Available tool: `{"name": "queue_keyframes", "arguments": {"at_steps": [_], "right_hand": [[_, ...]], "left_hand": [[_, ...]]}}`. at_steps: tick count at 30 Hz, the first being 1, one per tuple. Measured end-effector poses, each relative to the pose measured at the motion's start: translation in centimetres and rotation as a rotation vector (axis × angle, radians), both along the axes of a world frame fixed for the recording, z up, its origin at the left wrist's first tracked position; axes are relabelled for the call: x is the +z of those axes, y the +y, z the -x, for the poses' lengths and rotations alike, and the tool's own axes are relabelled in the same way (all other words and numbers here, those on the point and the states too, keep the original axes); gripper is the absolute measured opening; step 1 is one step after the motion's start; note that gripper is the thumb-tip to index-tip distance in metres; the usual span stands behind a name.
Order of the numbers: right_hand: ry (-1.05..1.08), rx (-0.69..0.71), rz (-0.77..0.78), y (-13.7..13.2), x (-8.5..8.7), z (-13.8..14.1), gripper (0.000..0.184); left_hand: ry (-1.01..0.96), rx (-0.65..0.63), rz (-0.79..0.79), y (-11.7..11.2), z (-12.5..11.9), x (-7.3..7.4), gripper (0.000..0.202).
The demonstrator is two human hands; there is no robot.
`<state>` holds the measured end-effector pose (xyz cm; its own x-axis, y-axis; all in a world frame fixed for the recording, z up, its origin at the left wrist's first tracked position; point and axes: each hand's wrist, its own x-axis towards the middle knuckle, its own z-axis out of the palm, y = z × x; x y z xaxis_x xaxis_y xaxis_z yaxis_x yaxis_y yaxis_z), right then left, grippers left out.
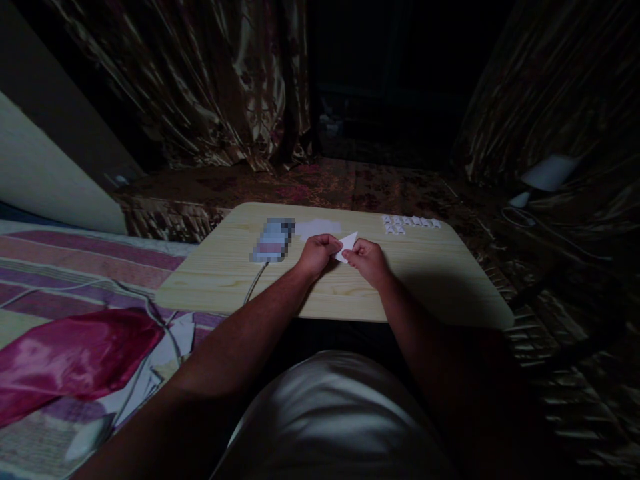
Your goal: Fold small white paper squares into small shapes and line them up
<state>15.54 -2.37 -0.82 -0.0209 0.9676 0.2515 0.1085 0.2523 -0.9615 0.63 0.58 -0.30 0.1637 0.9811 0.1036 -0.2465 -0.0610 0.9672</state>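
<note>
Between my two hands is a small white piece of folded paper [349, 243], its pointed corner turned up and away from me. My left hand [318, 255] pinches its left side between thumb and fingers. On the other side, my right hand [367, 260] grips the lower right edge, thumb on top. Both hands are just above the wooden table [200, 273]. Beyond my left hand lie flat white paper sheets [320, 229]. Several small folded white paper pieces [410, 222] sit in two rows at the table's far right.
A blurred-out phone-like device [273, 241] with a cable [254, 283] lies on the table's left. Left of the table, a striped bed cover [165, 257] carries a shiny pink cloth [75, 357]. A white lamp [550, 173] stands at right, and patterned curtains [240, 80] hang behind.
</note>
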Motion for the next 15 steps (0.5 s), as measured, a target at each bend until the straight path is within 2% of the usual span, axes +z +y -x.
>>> {"name": "queue_keyframes", "arguments": {"at_steps": [5, 9, 15], "right_hand": [[0.021, 0.015, 0.034, -0.16, 0.37, -0.21, 0.033], [0.018, -0.107, -0.028, 0.02, 0.25, -0.35, 0.030], [0.076, -0.176, -0.012, 0.36, 0.21, -0.74, 0.041]], "left_hand": [[0.053, 0.010, -0.060, -0.04, -0.07, -0.14, 0.020], [0.103, 0.007, -0.067, -0.08, -0.11, -0.22, 0.020], [0.171, 0.011, -0.085, -0.28, -0.21, -0.09, 0.020]]}}
